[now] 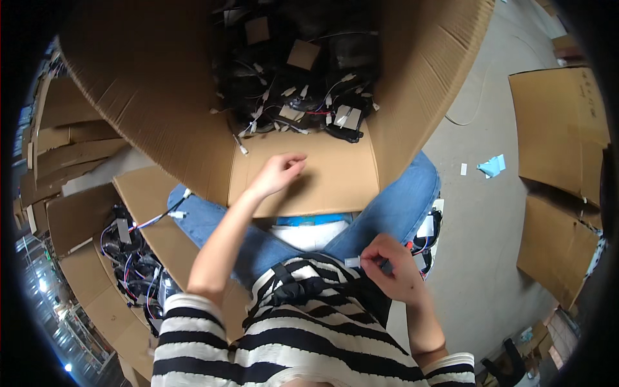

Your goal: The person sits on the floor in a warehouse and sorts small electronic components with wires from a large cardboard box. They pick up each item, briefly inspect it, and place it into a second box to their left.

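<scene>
Over the cardboard flap at the near side of a big open carton, my left hand hovers with its fingers curled together. No object shows in it. My right hand is above my right thigh, thumb and fingers pinching a small whitish label-like piece. Farther inside the carton lie several black wired units with white plug connectors and cardboard squares on them. Right beside my right knee, more wired units are partly hidden by my leg and hand.
The big carton's walls rise on both sides ahead of me. At my left stands an open box of black wired units. Flattened cardboard lies at the right, and a crumpled blue scrap is on the grey floor.
</scene>
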A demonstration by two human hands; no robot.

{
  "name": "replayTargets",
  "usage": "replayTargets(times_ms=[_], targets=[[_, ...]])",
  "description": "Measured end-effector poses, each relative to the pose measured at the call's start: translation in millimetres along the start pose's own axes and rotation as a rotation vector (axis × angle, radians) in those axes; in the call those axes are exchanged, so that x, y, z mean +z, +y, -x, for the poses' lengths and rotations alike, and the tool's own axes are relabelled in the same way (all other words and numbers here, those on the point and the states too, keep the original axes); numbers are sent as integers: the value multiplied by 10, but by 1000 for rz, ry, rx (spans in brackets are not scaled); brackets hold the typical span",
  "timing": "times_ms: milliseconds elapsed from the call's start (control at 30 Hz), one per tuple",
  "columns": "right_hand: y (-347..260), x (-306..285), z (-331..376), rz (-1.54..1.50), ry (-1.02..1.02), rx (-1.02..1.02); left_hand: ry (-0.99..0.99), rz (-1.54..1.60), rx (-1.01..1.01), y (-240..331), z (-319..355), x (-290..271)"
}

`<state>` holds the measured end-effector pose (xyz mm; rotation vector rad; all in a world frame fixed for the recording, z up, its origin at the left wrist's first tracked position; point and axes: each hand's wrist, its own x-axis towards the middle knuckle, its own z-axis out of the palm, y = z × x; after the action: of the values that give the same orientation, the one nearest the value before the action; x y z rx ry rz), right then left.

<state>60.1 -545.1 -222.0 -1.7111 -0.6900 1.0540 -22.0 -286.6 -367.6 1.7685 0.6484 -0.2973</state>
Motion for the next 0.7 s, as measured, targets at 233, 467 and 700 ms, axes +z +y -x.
replayTargets(times_ms=[233, 467, 700], targets=[[179, -170, -98, -95, 0, 183, 426, 448, -285, -859, -1566, 718], [294, -261, -332, -214, 4, 386, 521, 540, -298, -794, -2013, 951], [404, -245, -440, -203, -7, 425, 596, -106, -478, -285, -2295, 875]])
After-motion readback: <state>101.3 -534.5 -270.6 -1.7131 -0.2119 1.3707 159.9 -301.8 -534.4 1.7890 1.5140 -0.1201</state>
